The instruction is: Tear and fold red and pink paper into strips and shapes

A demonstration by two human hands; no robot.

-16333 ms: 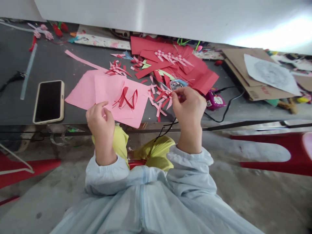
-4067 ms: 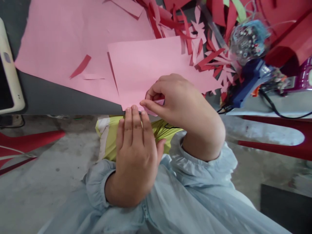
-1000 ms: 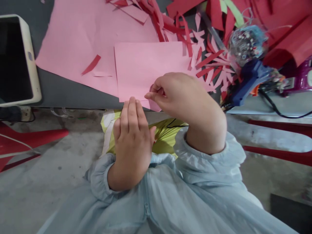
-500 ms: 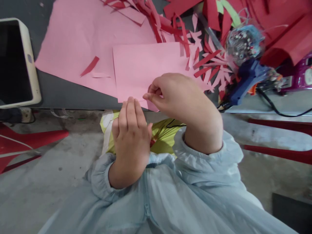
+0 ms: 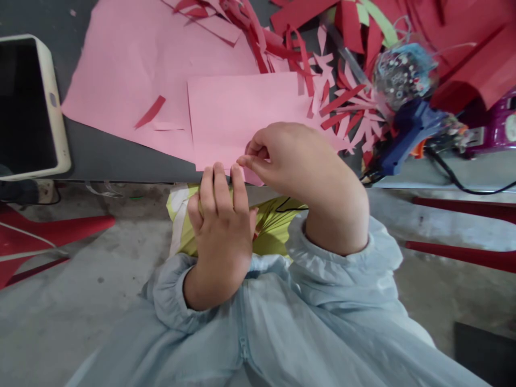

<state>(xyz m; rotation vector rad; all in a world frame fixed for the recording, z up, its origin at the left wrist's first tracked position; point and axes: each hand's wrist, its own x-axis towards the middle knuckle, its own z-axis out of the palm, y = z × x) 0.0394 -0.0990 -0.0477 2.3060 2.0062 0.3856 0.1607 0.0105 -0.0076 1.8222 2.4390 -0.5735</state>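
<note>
A pink rectangular sheet of paper [image 5: 242, 110] lies near the table's front edge, on top of a larger pink sheet [image 5: 124, 70]. My left hand [image 5: 223, 228] reaches up from below with its fingers stretched out and spread. Their tips rest on the near edge of the smaller sheet, where a narrow fold or strip shows. Just to the right, my right hand [image 5: 304, 164] is closed in a pinch, thumb against index finger, on that same near edge. The palm side of the left hand is hidden.
A phone [image 5: 28, 107] in a pale case lies at the left. Red and pink paper strips [image 5: 342, 102] are heaped on the right, beside a bag of small beads [image 5: 403, 70], a blue glue gun [image 5: 415, 131] and a purple object [image 5: 494, 123]. Red chair legs [image 5: 60, 228] stand below.
The fingers of my left hand have spread apart, and the index finger has moved right, toward the pinch. My right hand has stayed in place on the paper's edge.
</note>
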